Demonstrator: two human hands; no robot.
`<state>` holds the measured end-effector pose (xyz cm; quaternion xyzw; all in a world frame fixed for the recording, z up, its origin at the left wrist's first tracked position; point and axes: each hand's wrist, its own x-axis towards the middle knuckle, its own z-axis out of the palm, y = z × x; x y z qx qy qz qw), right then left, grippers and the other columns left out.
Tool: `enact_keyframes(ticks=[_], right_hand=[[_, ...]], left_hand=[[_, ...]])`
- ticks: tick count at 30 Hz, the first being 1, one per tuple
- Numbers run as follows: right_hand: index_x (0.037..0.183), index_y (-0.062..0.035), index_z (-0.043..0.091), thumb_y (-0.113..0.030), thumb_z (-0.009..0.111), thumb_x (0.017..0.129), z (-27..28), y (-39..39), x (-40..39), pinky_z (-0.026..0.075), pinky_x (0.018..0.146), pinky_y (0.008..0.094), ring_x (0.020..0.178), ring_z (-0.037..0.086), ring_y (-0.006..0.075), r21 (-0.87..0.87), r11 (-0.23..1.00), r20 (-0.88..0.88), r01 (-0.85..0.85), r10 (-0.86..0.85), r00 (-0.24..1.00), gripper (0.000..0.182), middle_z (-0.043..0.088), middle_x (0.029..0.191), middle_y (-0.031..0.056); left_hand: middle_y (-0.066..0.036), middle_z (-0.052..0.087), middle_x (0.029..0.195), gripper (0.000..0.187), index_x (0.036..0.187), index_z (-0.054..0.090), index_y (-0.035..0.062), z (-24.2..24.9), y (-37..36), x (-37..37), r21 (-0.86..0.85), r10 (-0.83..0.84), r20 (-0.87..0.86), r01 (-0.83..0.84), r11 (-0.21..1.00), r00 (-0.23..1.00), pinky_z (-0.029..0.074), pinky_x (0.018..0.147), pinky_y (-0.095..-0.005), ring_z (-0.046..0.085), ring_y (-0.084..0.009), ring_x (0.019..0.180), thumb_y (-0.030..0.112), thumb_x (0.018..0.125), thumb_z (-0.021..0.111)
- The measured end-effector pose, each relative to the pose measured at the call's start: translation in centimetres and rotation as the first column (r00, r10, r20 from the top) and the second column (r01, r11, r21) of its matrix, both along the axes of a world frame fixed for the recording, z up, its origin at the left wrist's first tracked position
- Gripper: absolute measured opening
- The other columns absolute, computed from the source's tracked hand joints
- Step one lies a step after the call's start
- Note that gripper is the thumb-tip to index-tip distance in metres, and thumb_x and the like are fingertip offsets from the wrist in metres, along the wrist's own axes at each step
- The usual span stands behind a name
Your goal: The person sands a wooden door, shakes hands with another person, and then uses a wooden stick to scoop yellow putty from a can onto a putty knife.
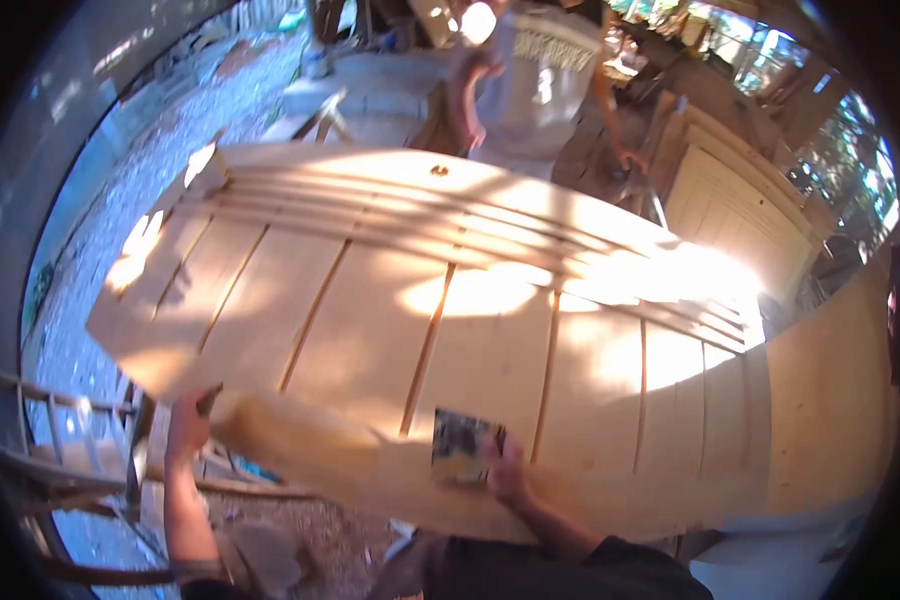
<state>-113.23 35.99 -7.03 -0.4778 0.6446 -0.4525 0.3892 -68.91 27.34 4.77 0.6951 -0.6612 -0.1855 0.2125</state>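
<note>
Panel (500, 370), wide and grooved, lies face up just in front of the person, its near long edge by the waist — a height that probably lets both hands work over it without much stooping; what bears it cannot be made out. Beyond the right part of its far edge a framed board (740, 205) stands on a slant, perhaps propped there to leave room around the panel. Another person (540, 90) stands past the middle of the far edge, facing across it. At the near left corner, the left hand (190, 420) has its fingers curled round a small dark piece (209, 400), too blurred to name; whether the hand also steadies the edge, I cannot tell. Toward the near edge, right of its middle, the right hand (509, 472) grips a square, dark-patterned pad (458, 445) by its right side — a hold that seems meant to keep it flat against the wood, though contact underneath is hidden.
</note>
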Motion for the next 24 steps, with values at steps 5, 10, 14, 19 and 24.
enact_keyframes(ticks=[5, 10, 14, 19, 24], right_hand=[[0.094, -0.0007, 0.053, -0.017, 0.048, 0.092, 1.1, -1.8, -0.5, 0.038, 0.057, 0.0271, 0.066, 0.041, 0.0075, -0.041, 0.999, 0.291, -0.026, 0.037, 0.956, 0.017, 0.047, 0.07, -0.0024], [0.104, 0.0011, 0.053, -0.018, 0.049, 0.092, 1.1, -2.3, -0.6, 0.043, 0.071, 0.0263, 0.077, 0.047, 0.0078, -0.038, 0.992, 0.331, -0.124, 0.13, 0.935, 0.023, 0.055, 0.082, 0.0011], [0.111, 0.0017, 0.052, -0.02, 0.052, 0.091, -0.7, -2.4, -0.7, 0.045, 0.079, 0.0305, 0.081, 0.054, 0.0138, 0.099, 0.955, 0.2, -0.28, 0.257, 0.945, 0.03, 0.059, 0.088, 0.0075], [0.116, 0.0011, 0.05, -0.027, 0.059, 0.087, 0.9, -0.7, 1.0, 0.044, 0.088, 0.0394, 0.099, 0.056, 0.0277, 0.066, 0.927, -0.22, -0.369, 0.375, 0.901, 0.041, 0.056, 0.107, 0.0187], [0.119, 0.0005, 0.048, -0.034, 0.064, 0.083, 4.4, -3.2, 1.1, 0.042, 0.093, 0.044, 0.107, 0.05, 0.0365, -0.198, 0.923, -0.541, -0.33, 0.178, 0.822, 0.052, 0.048, 0.117, 0.021]], left_hand=[[-0.02, 0.066, 0.094, 0.029, 0.099, 0.066, 0.0, -0.9, -1.9, 0.1, 0.05, -0.029, 0.023, 0.028, 0.998, 0.999, 0.048, 0.081, -0.032, 0.065, -0.0281, 0.093, -0.001, 0.071, 0.059], [-0.02, 0.066, 0.094, 0.026, 0.1, 0.066, 0.0001, -1.2, -2.1, 0.2, 0.071, -0.021, 0.03, 0.018, 0.997, 0.999, 0.048, 0.08, -0.0327, 0.065, -0.0291, 0.092, 0.001, 0.074, 0.06], [-0.019, 0.066, 0.094, 0.024, 0.1, 0.066, 0.0011, -0.1, -1.9, -0.4, 0.023, -0.064, -0.002, 0.064, 0.998, 0.998, 0.048, 0.079, -0.0329, 0.065, -0.0284, 0.091, 0.003, 0.077, 0.058], [-0.018, 0.067, 0.093, 0.024, 0.1, 0.066, 0.0015, 1.5, -0.2, -0.8, 0.01, -0.066, -0.02, 0.066, 0.998, 0.998, 0.048, 0.08, -0.0325, 0.065, -0.0276, 0.092, 0.002, 0.078, 0.057], [-0.017, 0.067, 0.096, 0.031, 0.102, 0.065, 0.0018, 1.3, 1.1, -0.2, -0.029, -0.062, -0.214, 0.057, 0.998, 0.975, 0.045, 0.084, -0.0313, 0.063, -0.0279, 0.096, -0.006, 0.075, 0.051]])
